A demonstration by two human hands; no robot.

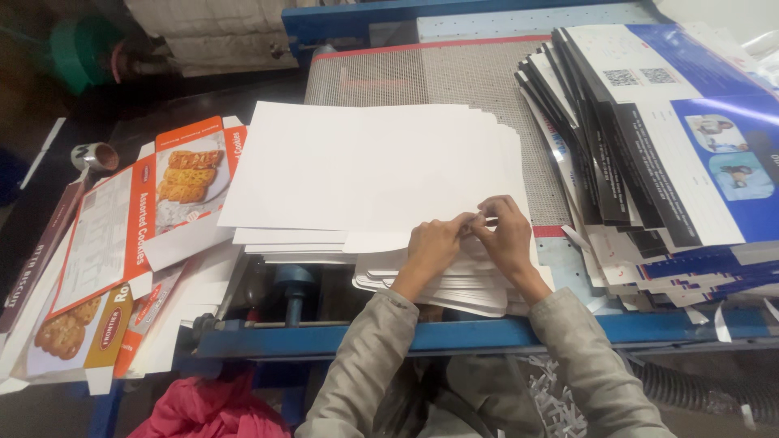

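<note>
Both hands at the near edge of the white sheets (373, 166) on the blue machine bed: left hand (432, 243) and right hand (505, 235) meet, fingertips pinching the top sheet's edge. Judging by this, separation is barely begun; the stack looks full. Printed cartons (649, 122) stacked right, cookie cartons (134, 219) left.

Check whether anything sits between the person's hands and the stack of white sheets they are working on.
Nothing visible does. The left hand and right hand rest directly on the white sheet stack, fingertips pinching its near edge. The blue printed stack lies off to the right, and the flattened cookie cartons to the left.
</note>
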